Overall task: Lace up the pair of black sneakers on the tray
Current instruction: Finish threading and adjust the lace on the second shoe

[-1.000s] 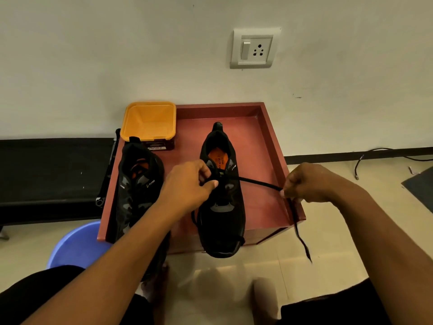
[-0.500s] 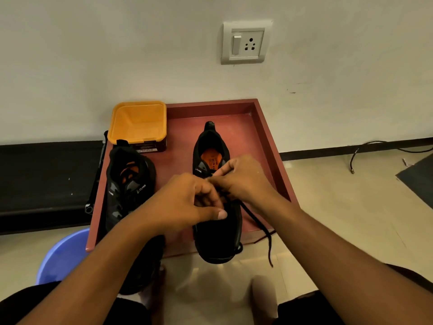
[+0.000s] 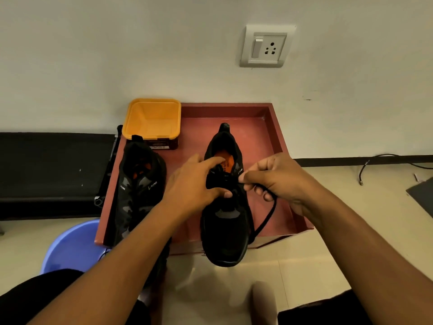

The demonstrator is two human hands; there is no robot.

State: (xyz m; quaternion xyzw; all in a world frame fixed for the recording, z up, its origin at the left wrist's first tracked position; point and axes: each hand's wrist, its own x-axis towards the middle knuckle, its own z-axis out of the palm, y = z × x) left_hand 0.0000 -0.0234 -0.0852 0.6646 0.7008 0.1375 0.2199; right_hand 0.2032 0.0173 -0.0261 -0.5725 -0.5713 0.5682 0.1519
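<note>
lace (image 3: pixel 267 216): limp, light; hold near its tip | right hand (image 3: pixel 278 181) pinches it | left hand (image 3: pixel 194 184) grips right sneaker (image 3: pixel 225 233), soft upper

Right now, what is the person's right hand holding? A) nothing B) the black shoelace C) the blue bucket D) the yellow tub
B: the right hand pinches the black shoelace, which trails down beside the shoe.
</note>
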